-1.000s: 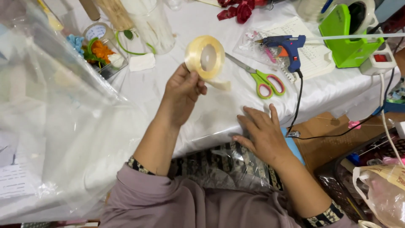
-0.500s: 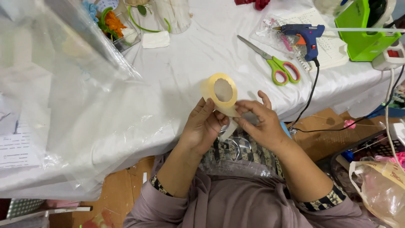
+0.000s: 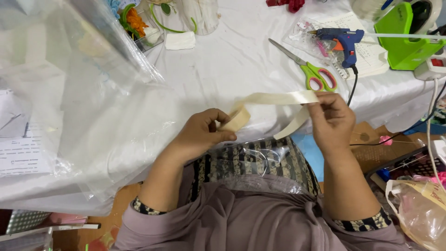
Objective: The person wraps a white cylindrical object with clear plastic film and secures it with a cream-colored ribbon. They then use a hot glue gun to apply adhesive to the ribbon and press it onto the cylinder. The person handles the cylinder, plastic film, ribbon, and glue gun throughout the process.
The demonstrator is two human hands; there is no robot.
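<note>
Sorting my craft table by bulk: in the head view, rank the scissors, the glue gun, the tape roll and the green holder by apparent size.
1. green holder, partly cut off
2. scissors and glue gun, too alike to rank
3. tape roll, though nearest the camera

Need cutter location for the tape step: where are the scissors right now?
In the head view the green-handled scissors lie on the white tablecloth, upper right of centre, just left of the blue glue gun and above the right hand.
</note>
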